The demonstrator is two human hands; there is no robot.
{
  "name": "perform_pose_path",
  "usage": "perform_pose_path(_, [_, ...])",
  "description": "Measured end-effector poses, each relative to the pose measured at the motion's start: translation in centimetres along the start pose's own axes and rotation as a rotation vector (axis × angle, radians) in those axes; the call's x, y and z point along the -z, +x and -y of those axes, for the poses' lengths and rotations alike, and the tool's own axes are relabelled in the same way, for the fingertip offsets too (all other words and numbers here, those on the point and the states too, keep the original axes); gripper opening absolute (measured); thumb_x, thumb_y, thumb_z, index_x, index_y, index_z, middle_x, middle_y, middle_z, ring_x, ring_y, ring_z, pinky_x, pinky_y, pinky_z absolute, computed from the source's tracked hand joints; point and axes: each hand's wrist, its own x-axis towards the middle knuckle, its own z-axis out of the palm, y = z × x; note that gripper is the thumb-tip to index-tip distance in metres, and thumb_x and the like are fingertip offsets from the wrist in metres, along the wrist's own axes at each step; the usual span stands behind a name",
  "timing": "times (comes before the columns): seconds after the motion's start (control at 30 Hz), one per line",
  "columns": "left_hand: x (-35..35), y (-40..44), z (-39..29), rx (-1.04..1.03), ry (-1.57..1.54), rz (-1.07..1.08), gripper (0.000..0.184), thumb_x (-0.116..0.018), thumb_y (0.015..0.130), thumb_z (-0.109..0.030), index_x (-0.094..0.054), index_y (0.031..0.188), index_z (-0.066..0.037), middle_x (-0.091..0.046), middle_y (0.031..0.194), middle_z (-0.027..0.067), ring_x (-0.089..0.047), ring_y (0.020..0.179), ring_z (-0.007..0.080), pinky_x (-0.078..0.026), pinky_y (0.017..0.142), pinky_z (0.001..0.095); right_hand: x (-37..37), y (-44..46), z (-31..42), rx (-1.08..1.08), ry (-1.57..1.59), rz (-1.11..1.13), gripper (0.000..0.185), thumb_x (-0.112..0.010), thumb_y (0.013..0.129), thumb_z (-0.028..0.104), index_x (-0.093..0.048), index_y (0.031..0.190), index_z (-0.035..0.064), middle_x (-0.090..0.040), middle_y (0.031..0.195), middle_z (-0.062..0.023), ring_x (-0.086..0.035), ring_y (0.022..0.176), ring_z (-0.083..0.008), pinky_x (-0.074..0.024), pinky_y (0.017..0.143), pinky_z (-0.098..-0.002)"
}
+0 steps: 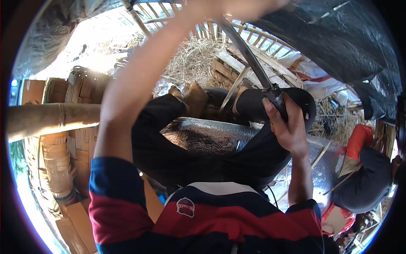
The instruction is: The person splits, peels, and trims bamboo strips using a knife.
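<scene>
The right hand (289, 125) is closed around the lower end of a long dark bar (251, 59), with the thumb pressed along its near side, and the bar slants up and away from it toward the left hand (228, 7). That left hand is raised at the far end of the bar, blurred and cut by the top of the view, so whether its fingers are closed on the bar or merely beside it cannot be told. The step in hand looks like steadying the bar at its near end while the left arm moves across its far end. From here, any further movement would call for a firm right grip and left fingers placed with care along the bar. A pale curved strip (234, 91) stands just left of the right hand, close to the bar. Below both hands, a shiny sheet (207, 131) lies between the spread legs (160, 122). Straw (190, 57) lies beyond the knees, a thick pole (55, 118) is beside the left forearm, and another person (363, 182) is to the right of the right hand.
</scene>
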Motion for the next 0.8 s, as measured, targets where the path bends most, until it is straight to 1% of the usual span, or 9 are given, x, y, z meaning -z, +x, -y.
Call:
perform_pose_path(0.1, [-2.8,2.3,4.4,-0.169,-0.422,0.259,0.070,-0.004,0.093,-0.062,-0.027,0.146,-0.023,-0.017,0.154,0.0068,-0.007,0.144,0.0271,-0.003,0.116,0.0471,0.1,1.5,-0.6,0.150,-0.094,-0.074,0.030,-0.063,0.089,0.028,-0.060,0.093,-0.0022,-0.064,0.073,-0.0175,-0.065,0.064,-0.0298,-0.0464,0.058,-0.0361])
perform_pose_path(0.13, [-2.9,2.6,4.9,0.081,0.063,0.310,0.070,-0.004,0.092,-0.064,-0.024,0.147,-0.025,-0.017,0.155,0.0053,-0.007,0.144,0.0271,-0.003,0.116,0.0472,0.8,1.8,-1.0,0.164,-0.148,-0.022,0.030,-0.063,0.089,0.028,-0.060,0.093,-0.0019,-0.065,0.075,-0.0182,-0.065,0.066,-0.0334,-0.0467,0.058,-0.0374])
perform_pose_path(0.17, [-2.9,2.2,5.5,0.000,0.123,0.240,0.071,-0.005,0.091,-0.065,-0.023,0.148,-0.026,-0.016,0.155,0.0045,-0.007,0.143,0.0269,-0.002,0.116,0.0483,0.7,1.7,-0.6,0.096,-0.092,0.008,0.032,-0.063,0.089,0.029,-0.059,0.093,-0.0027,-0.065,0.078,-0.0188,-0.063,0.071,-0.0386,-0.0471,0.061,-0.0394])
perform_pose_path(0.3, [-1.8,2.1,5.4,0.062,0.048,0.175,0.072,-0.005,0.091,-0.066,-0.023,0.148,-0.026,-0.016,0.155,0.0053,-0.007,0.144,0.0265,-0.001,0.116,0.0492,0.0,1.8,-0.5,0.105,-0.072,-0.002,0.032,-0.062,0.090,0.029,-0.059,0.091,-0.0032,-0.064,0.073,-0.0179,-0.063,0.066,-0.0351,-0.0462,0.060,-0.0376])
perform_pose_path(0.47, [4.5,-1.0,0.1,-0.066,0.248,-0.282,0.075,-0.005,0.092,-0.065,-0.030,0.145,-0.019,-0.019,0.153,0.0115,-0.007,0.143,0.0280,-0.003,0.117,0.0461,0.3,1.1,-0.6,-0.074,0.031,0.068,0.034,-0.062,0.090,0.030,-0.057,0.087,-0.0035,-0.059,0.065,-0.0153,-0.059,0.058,-0.0277,-0.0427,0.056,-0.0341])
perform_pose_path(0.57, [3.1,-0.7,0.8,-0.185,0.178,-0.268,0.071,-0.005,0.094,-0.061,-0.031,0.145,-0.019,-0.020,0.152,0.0136,-0.009,0.143,0.0312,-0.004,0.117,0.0454,0.2,1.2,-0.5,-0.115,0.030,0.068,0.035,-0.063,0.089,0.030,-0.058,0.088,-0.0050,-0.059,0.065,-0.0153,-0.059,0.057,-0.0277,-0.0425,0.055,-0.0345])
perform_pose_path(0.7, [-1.6,0.8,4.5,0.150,-0.142,0.229,0.070,-0.004,0.094,-0.060,-0.027,0.146,-0.020,-0.022,0.152,0.0108,-0.007,0.143,0.0309,-0.005,0.117,0.0453,0.4,0.1,-1.3,-0.006,-0.344,-0.164,0.038,-0.062,0.090,0.032,-0.060,0.092,-0.0060,-0.062,0.070,-0.0189,-0.061,0.063,-0.0318,-0.0449,0.059,-0.0383])
perform_pose_path(0.73, [-3.1,2.1,4.9,0.109,-0.143,0.230,0.070,-0.004,0.094,-0.060,-0.027,0.146,-0.020,-0.022,0.152,0.0108,-0.007,0.143,0.0309,-0.005,0.117,0.0453,0.8,0.5,-1.2,-0.061,-0.184,-0.094,0.040,-0.061,0.090,0.033,-0.060,0.094,-0.0066,-0.063,0.075,-0.0215,-0.062,0.068,-0.0345,-0.0456,0.063,-0.0404])
perform_pose_path(0.8, [-6.0,2.9,8.2,0.014,0.043,-0.103,0.063,-0.011,0.091,-0.066,-0.039,0.139,-0.036,-0.034,0.147,0.0069,-0.014,0.142,0.0253,-0.004,0.117,0.0470,0.5,1.2,-2.0,-0.078,-0.201,-0.060,0.044,-0.059,0.090,0.039,-0.061,0.095,-0.0048,-0.063,0.076,-0.0227,-0.063,0.073,-0.0364,-0.0458,0.066,-0.0418])
